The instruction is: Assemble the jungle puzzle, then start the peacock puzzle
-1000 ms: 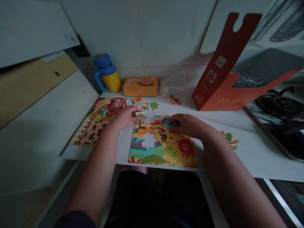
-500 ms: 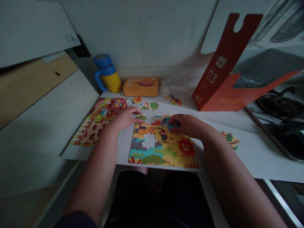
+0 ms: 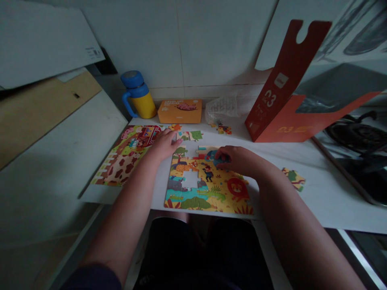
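My left hand reaches past the puzzle's upper left corner, thumb apart from its fingers. Its fingertips are at the left end of two loose puzzle pieces with green on them; contact cannot be made out. My right hand rests at the upper right of the animal puzzle, fingers curved and apart over the blue elephant, partly hiding it. The puzzle shows a lion, a crocodile and a leopard. One gap is in its left middle and another in its top row. A tree piece sits at its upper left corner.
A farm puzzle lies left, under my left forearm. Behind stand a blue and yellow bottle, an orange box and clear plastic. More loose pieces lie near it. Right are a red carton, a puzzle piece and a stove.
My left hand has left the tree piece at the upper left corner and moved up and left toward the loose pieces. My right hand has stayed on the elephant.
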The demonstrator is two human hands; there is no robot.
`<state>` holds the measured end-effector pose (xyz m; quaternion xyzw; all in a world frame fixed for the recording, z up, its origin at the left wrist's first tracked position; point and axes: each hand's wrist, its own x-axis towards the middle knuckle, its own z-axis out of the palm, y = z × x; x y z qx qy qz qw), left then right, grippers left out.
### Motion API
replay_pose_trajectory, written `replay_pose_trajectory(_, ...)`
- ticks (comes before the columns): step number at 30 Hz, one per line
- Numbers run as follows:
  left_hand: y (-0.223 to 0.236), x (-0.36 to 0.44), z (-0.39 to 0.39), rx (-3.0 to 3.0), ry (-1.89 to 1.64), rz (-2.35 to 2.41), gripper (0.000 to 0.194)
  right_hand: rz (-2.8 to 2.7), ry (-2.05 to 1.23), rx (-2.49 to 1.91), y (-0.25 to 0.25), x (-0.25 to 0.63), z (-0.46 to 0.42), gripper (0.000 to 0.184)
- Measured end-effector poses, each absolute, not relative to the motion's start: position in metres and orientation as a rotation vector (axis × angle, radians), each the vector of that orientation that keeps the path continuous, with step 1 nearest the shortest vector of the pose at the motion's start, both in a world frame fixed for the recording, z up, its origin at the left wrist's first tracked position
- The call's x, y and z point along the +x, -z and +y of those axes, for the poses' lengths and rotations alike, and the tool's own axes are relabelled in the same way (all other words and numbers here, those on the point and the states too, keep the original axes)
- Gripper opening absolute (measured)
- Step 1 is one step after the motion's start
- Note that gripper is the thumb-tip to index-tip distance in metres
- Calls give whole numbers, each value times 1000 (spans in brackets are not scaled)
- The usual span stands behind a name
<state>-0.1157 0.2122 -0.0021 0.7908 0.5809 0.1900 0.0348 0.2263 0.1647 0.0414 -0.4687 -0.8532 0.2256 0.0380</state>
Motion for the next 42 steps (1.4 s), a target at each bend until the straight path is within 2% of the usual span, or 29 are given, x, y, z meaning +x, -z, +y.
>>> replay_pose_trajectory(4,5,-112,218,2464,-520,1835,49,-2609,-687,-1443,-40,227,165,27)
replay_pose_trajectory(11,9,-112,222,2406,-546,1882,47,-2617,-682,-1421,-35,227,168,28)
replay_pose_trajectory(16,14,-118,228,2294,-674,1861,39,-2599,-664,-1451,-36,226,166,28)
replay_pose_trajectory(20,18,-122,230,2062,-860,1818,42,-2600,-669,-1431,-36,227,166,27)
replay_pose_trajectory(26,14,-121,226,1753,-1095,1625,17,-2597,-665,-1437,-36,227,167,27)
replay_pose_trajectory(30,1,-113,215,1808,-1273,1505,11,-2599,-675,-1437,-36,226,167,25)
replay_pose_trajectory(34,-12,-98,196,1971,-1223,1352,19,-2608,-680,-1424,-37,226,166,25)
replay_pose_trajectory(42,-9,-75,182,1973,-1059,1200,21,-2629,-674,-1424,-42,223,165,21)
